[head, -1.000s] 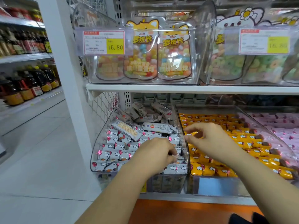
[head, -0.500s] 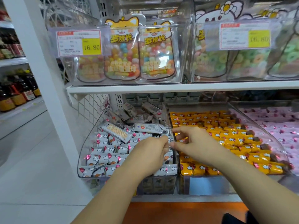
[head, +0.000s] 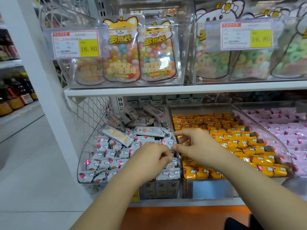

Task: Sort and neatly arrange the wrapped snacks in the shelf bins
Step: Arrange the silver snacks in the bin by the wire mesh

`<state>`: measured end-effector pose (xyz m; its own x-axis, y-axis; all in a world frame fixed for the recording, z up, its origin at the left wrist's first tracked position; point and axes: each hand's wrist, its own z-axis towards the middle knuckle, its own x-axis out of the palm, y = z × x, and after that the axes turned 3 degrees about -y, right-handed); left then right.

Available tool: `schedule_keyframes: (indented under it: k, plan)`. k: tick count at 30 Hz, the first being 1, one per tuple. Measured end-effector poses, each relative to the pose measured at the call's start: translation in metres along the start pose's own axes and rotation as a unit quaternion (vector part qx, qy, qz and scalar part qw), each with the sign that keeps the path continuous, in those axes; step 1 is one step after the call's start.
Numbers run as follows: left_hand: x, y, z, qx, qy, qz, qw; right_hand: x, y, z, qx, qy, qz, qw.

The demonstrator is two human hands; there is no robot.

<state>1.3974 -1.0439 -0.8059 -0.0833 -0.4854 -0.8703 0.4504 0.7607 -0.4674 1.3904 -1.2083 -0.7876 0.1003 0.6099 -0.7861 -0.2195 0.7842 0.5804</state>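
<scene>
**Asker:** Where are your hands?

**Me:** Both are low in the middle of the frame, over the lower shelf. My left hand [head: 149, 157] is above the clear left bin [head: 83, 163], knuckles up. Its fingers curl down into the white-wrapped snacks [head: 106, 154] at that bin's right side.

**Asker:** Has it got hold of one?

**Me:** I cannot tell. The fingertips are tucked under and mostly hidden by the hand.

**Asker:** And the other?

**Me:** My right hand [head: 199, 146] comes in over the middle bin [head: 207, 190] of orange-wrapped snacks [head: 235, 140] and reaches left across the divider between the two bins. Forefinger and thumb are stretched out with a gap between them, and the other fingers are loosely bent. A white wrapper lies just beside the tips, but nothing is closed in them. The two hands almost touch.

**Asker:** How do the snacks lie?

**Me:** The orange ones sit in tidy rows. The white ones are in rough rows toward the front and jumbled at the back, with long bars [head: 117, 136] slanting across the top. At the right of the frame is a bin of pink-wrapped snacks [head: 282, 128].

**Asker:** And above?

**Me:** There is a white shelf board [head: 182, 89] carrying clear bins of candy pouches [head: 123, 52], with a price tag [head: 75, 44] reading 16.80. Bottles [head: 15, 98] stand at the far left edge.
</scene>
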Motion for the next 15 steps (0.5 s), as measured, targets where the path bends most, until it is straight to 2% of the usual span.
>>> schedule_keyframes:
  k: [3,6,8,15]
  plan:
    - [0.003,0.001,-0.007,0.039,-0.027,0.079,0.996,-0.001,0.000,0.000,0.001,0.001,0.003,1.000]
    - [0.013,0.002,-0.014,0.019,0.059,0.158,0.986,-0.001,0.001,-0.001,0.000,0.002,-0.001,1.000]
    - [0.020,0.007,-0.013,0.003,0.086,0.164,0.983,-0.001,0.001,-0.002,0.002,0.002,0.000,1.000]
    - [0.021,0.010,-0.007,0.035,0.078,0.170,0.982,0.000,0.002,-0.001,0.003,-0.003,-0.013,1.000]
